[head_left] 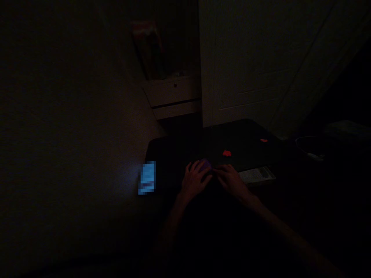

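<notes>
The scene is very dark. On the dark table, a rounded purple lump (206, 165) sits under the fingers of my left hand (194, 179), which curl over its left and near sides. My right hand (231, 179) comes in from the right, its thumb and forefinger pinched together at the lump's right edge. Anything between those fingertips is too small and dim to make out. Just beyond my hands lies a small bright red piece (227, 153). Partly behind my right hand is a flat pale box (257, 175).
A lit screen (147, 177), blurred into blocks, is at the table's left edge beside the wall. Another red bit (263, 140) lies toward the table's (179, 148) far right corner. Drawers (175, 92) and a pale panel (246, 69) stand behind. A cable (314, 156) is at right.
</notes>
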Demonstrator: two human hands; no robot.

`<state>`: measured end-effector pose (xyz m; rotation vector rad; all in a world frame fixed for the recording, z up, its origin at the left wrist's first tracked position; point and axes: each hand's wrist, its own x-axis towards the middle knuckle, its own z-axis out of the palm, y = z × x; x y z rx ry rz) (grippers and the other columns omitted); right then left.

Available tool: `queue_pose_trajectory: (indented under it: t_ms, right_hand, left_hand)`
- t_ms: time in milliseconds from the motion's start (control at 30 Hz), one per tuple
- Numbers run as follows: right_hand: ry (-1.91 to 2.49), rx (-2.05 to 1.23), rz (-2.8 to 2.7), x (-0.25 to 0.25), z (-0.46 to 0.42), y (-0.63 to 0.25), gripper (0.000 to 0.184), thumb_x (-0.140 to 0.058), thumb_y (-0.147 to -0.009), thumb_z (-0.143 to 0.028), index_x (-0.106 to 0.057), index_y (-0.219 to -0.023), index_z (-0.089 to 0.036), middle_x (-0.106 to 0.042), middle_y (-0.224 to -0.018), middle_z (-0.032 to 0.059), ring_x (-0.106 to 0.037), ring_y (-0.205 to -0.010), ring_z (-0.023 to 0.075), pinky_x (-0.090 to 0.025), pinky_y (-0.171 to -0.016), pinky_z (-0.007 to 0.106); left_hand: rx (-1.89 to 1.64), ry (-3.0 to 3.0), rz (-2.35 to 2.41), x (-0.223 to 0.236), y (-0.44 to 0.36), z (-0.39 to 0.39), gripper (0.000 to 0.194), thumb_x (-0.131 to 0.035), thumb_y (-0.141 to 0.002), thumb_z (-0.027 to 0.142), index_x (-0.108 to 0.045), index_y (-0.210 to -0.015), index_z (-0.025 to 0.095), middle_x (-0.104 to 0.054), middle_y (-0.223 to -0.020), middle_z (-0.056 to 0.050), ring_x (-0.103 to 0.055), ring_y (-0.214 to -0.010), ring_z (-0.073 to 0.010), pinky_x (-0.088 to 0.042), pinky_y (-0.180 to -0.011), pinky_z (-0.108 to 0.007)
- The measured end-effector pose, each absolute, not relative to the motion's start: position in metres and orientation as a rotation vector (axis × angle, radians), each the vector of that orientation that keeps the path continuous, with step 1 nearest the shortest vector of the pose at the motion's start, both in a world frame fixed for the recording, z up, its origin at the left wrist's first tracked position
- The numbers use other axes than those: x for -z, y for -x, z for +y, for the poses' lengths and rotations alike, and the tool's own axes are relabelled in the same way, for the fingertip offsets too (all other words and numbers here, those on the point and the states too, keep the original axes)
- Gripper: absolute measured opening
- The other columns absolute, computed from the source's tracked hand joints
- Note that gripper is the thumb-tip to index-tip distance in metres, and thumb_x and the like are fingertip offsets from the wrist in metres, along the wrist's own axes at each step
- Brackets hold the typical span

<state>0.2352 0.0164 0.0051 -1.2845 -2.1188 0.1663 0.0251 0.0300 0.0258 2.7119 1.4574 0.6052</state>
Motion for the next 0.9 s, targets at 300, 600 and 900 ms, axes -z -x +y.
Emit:
queue_pose_trajectory:
  t_ms: [300, 600, 900]
  right_hand:
    - [1.307, -0.042, -2.265, -0.014, 0.017, -0.231, 0.035, -0.059, -0.091, -0.012, -0.071, -0.123, -0.02, -0.065, -0.112, 0.0131, -0.058, -0.099, 0.0269, -0.053, -0.089, 0.044]
    - [1.148, -0.01, -2.565, -0.026, 0.043, -0.254, 0.034, -0.056, -0.094, -0.013, -0.071, -0.124, -0.02, -0.064, -0.106, 0.0118, -0.059, -0.095, 0.0228, -0.052, -0.084, 0.035]
    - [1.105, -0.028, -2.613, -0.031, 0.05, -0.252, 0.038, -0.057, -0.093, -0.011, -0.068, -0.128, -0.023, -0.065, -0.103, 0.01, -0.06, -0.094, 0.022, -0.05, -0.083, 0.033]
  left_hand:
    - [-0.618, -2.749, 1.443, -0.024, -0.024, 0.031, 0.039, -0.046, -0.1, 0.05, -0.059, -0.135, 0.038, -0.049, -0.154, 0.001, -0.044, -0.14, -0.0258, -0.031, -0.118, -0.055]
    - [-0.571, -2.805, 1.398, -0.026, -0.022, 0.029, 0.043, -0.042, -0.101, 0.051, -0.055, -0.14, 0.036, -0.046, -0.157, 0.001, -0.041, -0.142, -0.0261, -0.029, -0.118, -0.056]
    - [-0.549, -2.817, 1.391, -0.024, -0.023, 0.031, 0.044, -0.039, -0.102, 0.053, -0.056, -0.139, 0.034, -0.047, -0.156, -0.001, -0.04, -0.143, -0.0261, -0.029, -0.117, -0.057]
